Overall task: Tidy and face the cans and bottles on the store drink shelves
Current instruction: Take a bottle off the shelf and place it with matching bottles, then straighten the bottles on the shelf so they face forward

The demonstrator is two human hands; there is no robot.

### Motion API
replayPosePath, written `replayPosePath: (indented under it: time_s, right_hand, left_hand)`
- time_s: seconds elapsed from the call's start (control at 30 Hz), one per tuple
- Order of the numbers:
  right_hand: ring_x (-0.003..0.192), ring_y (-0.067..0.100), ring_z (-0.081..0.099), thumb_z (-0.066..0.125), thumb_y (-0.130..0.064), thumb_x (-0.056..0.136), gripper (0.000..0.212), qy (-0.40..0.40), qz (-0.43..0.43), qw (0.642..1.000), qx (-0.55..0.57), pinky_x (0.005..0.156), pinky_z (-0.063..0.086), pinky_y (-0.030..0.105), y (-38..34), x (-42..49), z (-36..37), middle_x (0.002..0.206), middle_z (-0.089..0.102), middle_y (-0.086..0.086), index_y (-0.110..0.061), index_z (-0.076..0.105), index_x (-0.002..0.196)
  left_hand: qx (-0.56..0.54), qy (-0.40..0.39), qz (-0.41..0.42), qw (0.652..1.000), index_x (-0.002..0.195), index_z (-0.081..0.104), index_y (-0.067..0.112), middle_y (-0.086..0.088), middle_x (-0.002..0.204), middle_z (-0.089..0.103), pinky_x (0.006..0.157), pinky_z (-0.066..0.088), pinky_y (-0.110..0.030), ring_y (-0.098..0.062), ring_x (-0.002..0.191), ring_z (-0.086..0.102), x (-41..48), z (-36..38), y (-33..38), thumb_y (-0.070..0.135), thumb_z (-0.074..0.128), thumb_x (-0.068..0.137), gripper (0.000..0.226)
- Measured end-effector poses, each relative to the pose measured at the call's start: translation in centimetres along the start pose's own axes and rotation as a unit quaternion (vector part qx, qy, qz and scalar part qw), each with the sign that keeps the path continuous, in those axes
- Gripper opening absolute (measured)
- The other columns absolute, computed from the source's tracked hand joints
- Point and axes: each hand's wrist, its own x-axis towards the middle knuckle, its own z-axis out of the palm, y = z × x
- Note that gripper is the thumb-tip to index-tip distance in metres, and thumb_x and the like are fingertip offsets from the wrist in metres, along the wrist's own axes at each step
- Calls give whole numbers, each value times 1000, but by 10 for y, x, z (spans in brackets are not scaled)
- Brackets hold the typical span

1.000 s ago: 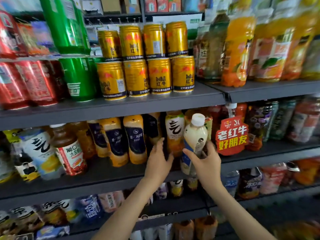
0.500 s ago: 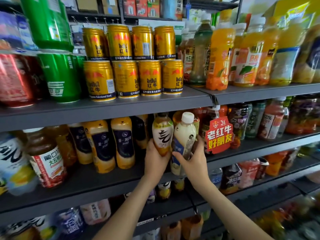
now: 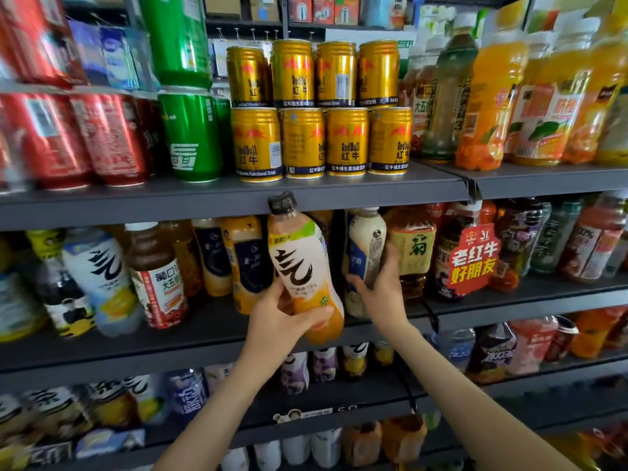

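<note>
Freshly pulled off the middle shelf's (image 3: pixel 170 338) front edge, the black-capped bottle (image 3: pixel 302 266) is clamped in our left hand (image 3: pixel 282 321), right hand (image 3: pixel 384 290) gripping the cream bottle (image 3: pixel 365 246); mid-facing, we next reseat it label-forward.

One head-worn wide-angle view, close to the drink shelves (image 3: pixel 238 205), facing them straight on and slightly downward, both forearms reaching in from below.

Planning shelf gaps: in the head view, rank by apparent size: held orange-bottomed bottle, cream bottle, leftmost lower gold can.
1. orange-bottomed bottle, nearest the camera.
2-3. cream bottle and gold can: too alike to rank.
</note>
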Motion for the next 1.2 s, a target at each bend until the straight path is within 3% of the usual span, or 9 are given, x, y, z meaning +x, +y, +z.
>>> replayPosePath:
  time_s: [0.1,0.23,0.4,0.57,0.67,0.8,0.93,1.1,1.2]
  right_hand:
    - [127,30,28,79,-11,73,96,42,-73,984,-158,108,26,35,16,-17,14,141,33,23,1,18,146]
    - [116,38,37,70,-5,81,90,65,-111,971,-199,95,41,50,22,-33,26,136,35,28,-11,11,149]
    - [128,37,34,60,2,86,104,14,-73,972,-223,106,34,45,14,-23,33,148,26,23,-20,-20,147]
    - [137,36,25,58,1,88,106,14,-33,974,-224,106,35,43,10,-14,38,153,15,20,-25,-30,141]
    - [141,33,18,53,-4,93,95,13,-12,982,-188,103,39,43,3,-17,36,155,13,17,-26,-23,145]
    - [140,30,25,55,-11,94,74,-9,-69,995,-71,108,37,42,-8,-53,25,151,24,18,-12,8,151]
    - [121,3,42,54,-30,91,59,-156,-73,984,50,96,38,12,-26,-110,14,129,44,-4,-23,29,144]
    - [120,2,49,63,-49,76,71,-354,11,927,121,97,45,19,-35,-162,15,132,50,-10,-30,35,139]
    - [105,-13,53,79,-35,72,64,-389,45,911,127,87,42,8,-32,-189,27,115,58,-17,-29,43,125]
  left_hand:
    - [1,-14,-13,1000,107,60,31,22,97,70,71,52,-15,2,92,65,-8,-16,2,4,83,65,54]
    - [15,-2,-20,1000,104,60,31,20,95,71,71,52,-15,2,92,65,-15,-30,-4,1,83,63,56]
    - [31,32,-19,999,100,57,34,18,98,66,67,50,-10,7,90,63,-16,-38,-3,-3,82,64,57]
    - [18,61,-23,998,99,57,29,11,100,66,66,50,-10,9,83,63,-28,-42,-2,-10,78,64,56]
    - [43,80,-21,996,98,57,30,12,99,65,67,49,-9,10,83,63,-43,-48,-4,-8,80,64,55]
    - [76,127,-29,989,99,57,32,14,100,66,69,49,-8,12,84,61,-66,-54,-8,-1,83,64,54]
    - [106,151,-74,980,98,54,39,22,100,63,73,49,-9,11,89,60,-95,-43,-16,8,83,67,53]
    - [212,176,-126,953,109,58,32,17,98,63,72,46,-12,0,91,59,-136,-28,-38,28,82,69,47]
    - [247,154,-144,946,122,57,30,11,109,64,80,51,-24,-6,98,60,-164,-24,-52,28,74,67,58]
